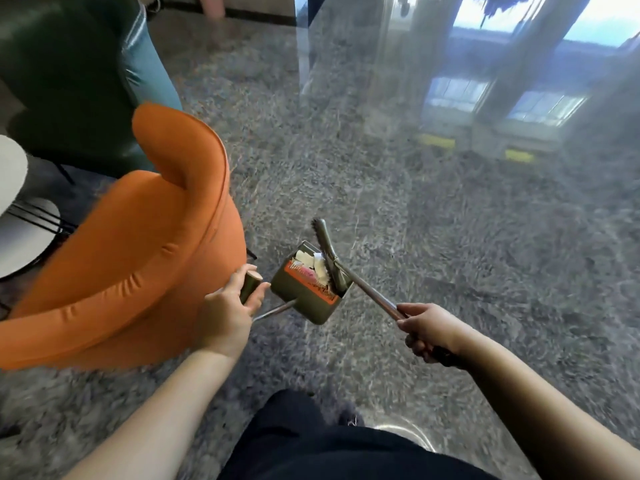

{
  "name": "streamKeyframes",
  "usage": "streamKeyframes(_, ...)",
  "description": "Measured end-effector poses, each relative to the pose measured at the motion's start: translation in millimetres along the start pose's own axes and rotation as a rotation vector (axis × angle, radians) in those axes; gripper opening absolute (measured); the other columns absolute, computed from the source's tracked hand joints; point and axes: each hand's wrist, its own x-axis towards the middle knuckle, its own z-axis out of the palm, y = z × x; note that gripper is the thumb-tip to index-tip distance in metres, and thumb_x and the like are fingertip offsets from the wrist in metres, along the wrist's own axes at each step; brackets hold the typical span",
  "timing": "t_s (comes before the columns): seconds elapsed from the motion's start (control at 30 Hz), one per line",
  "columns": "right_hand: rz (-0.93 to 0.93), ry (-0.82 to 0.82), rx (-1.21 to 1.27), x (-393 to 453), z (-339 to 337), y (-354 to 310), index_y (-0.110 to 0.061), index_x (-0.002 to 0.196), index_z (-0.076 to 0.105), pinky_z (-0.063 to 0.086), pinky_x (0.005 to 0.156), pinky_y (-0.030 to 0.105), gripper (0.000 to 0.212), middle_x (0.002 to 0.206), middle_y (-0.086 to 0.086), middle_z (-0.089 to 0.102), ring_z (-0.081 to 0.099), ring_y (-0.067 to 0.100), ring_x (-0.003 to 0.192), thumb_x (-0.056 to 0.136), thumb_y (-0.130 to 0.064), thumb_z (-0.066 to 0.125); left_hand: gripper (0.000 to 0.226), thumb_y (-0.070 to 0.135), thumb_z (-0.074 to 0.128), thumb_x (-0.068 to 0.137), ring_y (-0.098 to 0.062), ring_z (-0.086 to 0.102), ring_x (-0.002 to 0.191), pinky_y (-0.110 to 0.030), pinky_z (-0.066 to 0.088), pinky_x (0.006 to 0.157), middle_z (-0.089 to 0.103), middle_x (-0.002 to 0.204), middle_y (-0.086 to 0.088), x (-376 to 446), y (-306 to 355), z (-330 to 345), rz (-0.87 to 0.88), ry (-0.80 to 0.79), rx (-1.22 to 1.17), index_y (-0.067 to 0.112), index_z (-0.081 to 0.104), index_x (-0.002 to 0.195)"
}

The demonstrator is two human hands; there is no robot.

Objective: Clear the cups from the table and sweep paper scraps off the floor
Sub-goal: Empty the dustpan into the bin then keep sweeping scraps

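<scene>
Left hand (230,308) grips the dustpan (309,292) handle; pan hangs above the floor (450,254) beside the orange chair (138,254), paper scraps (313,266) inside. Right hand (427,329) grips the broom (337,263) handle, its head resting in the pan.

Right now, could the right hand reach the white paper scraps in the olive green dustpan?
Probably not as things stand: the right hand grips the metal broom handle, and the broom head lies across the paper scraps in the olive green dustpan. It would need to let go first.
</scene>
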Motion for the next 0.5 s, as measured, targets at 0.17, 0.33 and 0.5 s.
streamKeyframes(0.17,-0.01,-0.004,-0.053,68,-22,-95,-0.022,0.117,0.057,0.026,0.035,0.012,0.028,0.053,0.004,0.041,0.034,0.01,0.035,0.097,-0.007,0.045,0.032,0.03,0.074,0.085,-0.039,0.064,0.066,-0.043,0.054,0.061,0.071,0.077,-0.017,103,-4,33,-0.007,0.011,-0.003,0.016,0.068,0.113)
streamKeyframes(0.33,-0.005,0.004,-0.061,134,-38,-181,-0.02,0.11,0.059,0.025,0.036,0.014,0.022,0.055,0.006,0.04,0.034,0.012,0.04,0.096,-0.009,0.046,0.028,0.036,0.072,0.085,-0.033,0.063,0.058,-0.029,0.046,0.054,0.07,0.072,-0.007,217,-16,61,0.049,0.017,0.012,0.026,0.064,0.11)
streamKeyframes(0.5,-0.018,0.006,-0.003,195,-58,-262,-0.025,0.111,0.058,0.026,0.036,0.016,0.024,0.057,0.005,0.043,0.035,0.011,0.04,0.096,-0.01,0.048,0.034,0.042,0.07,0.086,-0.035,0.064,0.062,-0.039,0.054,0.057,0.07,0.075,-0.01,327,-21,80,0.036,-0.01,0.014,0.035,0.054,0.114)
